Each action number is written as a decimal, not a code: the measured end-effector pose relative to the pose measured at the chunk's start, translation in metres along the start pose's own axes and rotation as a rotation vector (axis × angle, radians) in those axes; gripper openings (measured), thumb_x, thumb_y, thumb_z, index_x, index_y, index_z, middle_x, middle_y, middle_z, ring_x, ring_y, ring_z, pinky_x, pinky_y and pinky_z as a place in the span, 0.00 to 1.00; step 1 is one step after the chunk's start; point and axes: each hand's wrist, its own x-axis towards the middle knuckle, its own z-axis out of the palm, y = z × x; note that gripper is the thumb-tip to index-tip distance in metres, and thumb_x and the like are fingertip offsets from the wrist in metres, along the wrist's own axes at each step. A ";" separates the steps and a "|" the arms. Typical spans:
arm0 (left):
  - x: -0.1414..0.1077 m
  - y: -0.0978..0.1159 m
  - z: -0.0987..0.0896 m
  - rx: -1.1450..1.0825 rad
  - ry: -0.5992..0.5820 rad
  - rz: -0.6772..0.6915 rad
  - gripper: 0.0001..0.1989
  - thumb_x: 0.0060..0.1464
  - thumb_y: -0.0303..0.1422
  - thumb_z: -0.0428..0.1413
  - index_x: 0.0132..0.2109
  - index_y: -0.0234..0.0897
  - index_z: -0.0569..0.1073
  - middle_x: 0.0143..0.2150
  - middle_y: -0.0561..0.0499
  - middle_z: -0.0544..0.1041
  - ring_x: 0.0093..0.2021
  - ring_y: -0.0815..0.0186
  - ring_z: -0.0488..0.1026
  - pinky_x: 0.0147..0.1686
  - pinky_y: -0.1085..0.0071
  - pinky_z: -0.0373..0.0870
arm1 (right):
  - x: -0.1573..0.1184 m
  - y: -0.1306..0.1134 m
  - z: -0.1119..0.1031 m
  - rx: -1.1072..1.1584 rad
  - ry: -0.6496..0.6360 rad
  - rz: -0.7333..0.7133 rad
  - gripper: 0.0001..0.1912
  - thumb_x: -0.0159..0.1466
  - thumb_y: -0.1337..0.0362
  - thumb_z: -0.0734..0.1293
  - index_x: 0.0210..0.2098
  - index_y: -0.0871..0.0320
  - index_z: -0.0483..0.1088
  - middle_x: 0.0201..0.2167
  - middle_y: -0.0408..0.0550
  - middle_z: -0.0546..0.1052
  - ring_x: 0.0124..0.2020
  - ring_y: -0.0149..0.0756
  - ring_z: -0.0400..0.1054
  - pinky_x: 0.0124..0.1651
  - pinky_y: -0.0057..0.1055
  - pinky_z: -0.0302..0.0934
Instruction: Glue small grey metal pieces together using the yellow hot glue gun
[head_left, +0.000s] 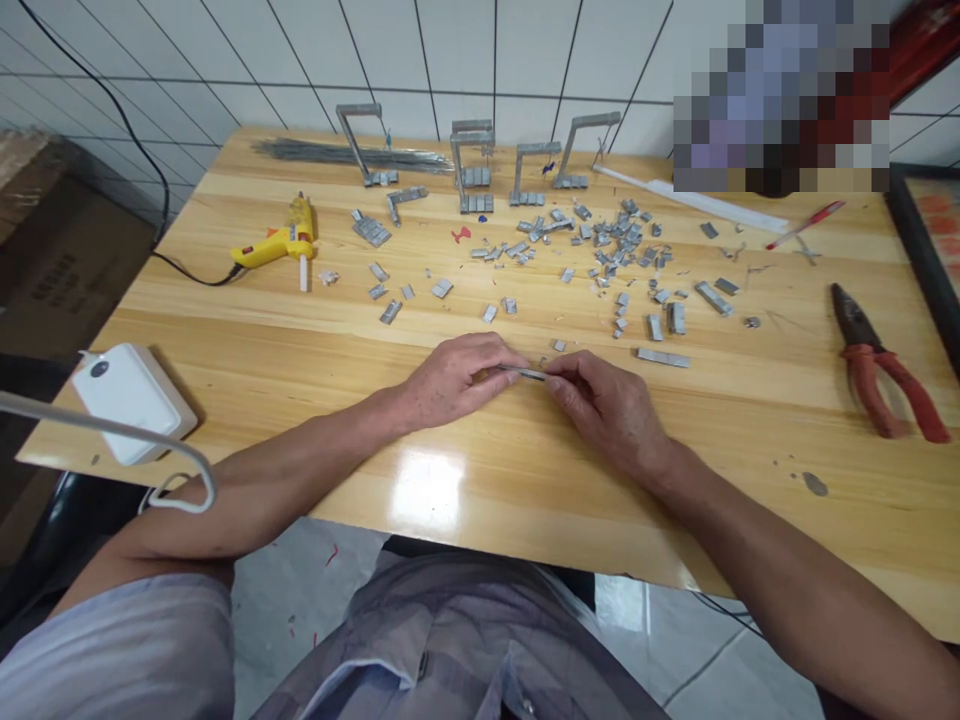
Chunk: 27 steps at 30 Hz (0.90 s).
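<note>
Both hands meet over the middle of the wooden table, pinching the two ends of a short, thin grey strip (534,374). Its left end sits between the thumb and fingers of my left hand (466,378). My right hand (609,408) grips the other end, thumb below and fingers bent over it. A tiny grey piece (559,346) lies just beyond the fingertips. To the right of it rests a longer flat grey bar (664,358). Beyond the hands, many small grey metallic-looking pieces (619,240) are scattered.
Several grey angled stands (471,165) line the back, beside a bundle of thin grey rods (352,154). A yellow glue gun (281,240) and a white box-shaped device (135,400) are at left. Red-handled pliers (874,370), a red pen (806,225) and a white strip (712,202) lie at right.
</note>
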 end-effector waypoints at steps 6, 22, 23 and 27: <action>-0.001 -0.002 0.003 -0.003 0.043 -0.005 0.07 0.72 0.32 0.60 0.51 0.38 0.82 0.39 0.48 0.85 0.39 0.66 0.81 0.41 0.70 0.77 | 0.001 0.000 -0.001 0.004 -0.043 -0.090 0.11 0.78 0.61 0.63 0.51 0.54 0.78 0.41 0.52 0.85 0.42 0.42 0.80 0.44 0.37 0.72; -0.003 -0.006 0.001 -0.069 0.041 0.110 0.14 0.73 0.26 0.55 0.58 0.41 0.81 0.47 0.44 0.86 0.47 0.65 0.84 0.48 0.68 0.82 | 0.003 -0.003 -0.002 0.032 -0.024 -0.119 0.05 0.75 0.64 0.68 0.48 0.56 0.76 0.36 0.47 0.79 0.36 0.37 0.75 0.37 0.34 0.69; -0.003 -0.006 0.001 -0.068 0.036 0.109 0.14 0.73 0.26 0.55 0.58 0.41 0.81 0.48 0.44 0.86 0.48 0.65 0.84 0.48 0.68 0.82 | 0.003 -0.003 -0.002 0.036 -0.021 -0.122 0.06 0.75 0.65 0.68 0.49 0.56 0.77 0.37 0.48 0.79 0.36 0.37 0.75 0.38 0.34 0.69; -0.004 -0.006 0.001 -0.069 0.012 0.099 0.17 0.73 0.25 0.53 0.62 0.42 0.79 0.52 0.44 0.85 0.52 0.64 0.83 0.52 0.66 0.82 | 0.003 -0.001 -0.002 0.023 0.017 -0.139 0.06 0.75 0.65 0.67 0.49 0.57 0.77 0.38 0.49 0.79 0.38 0.37 0.75 0.39 0.34 0.71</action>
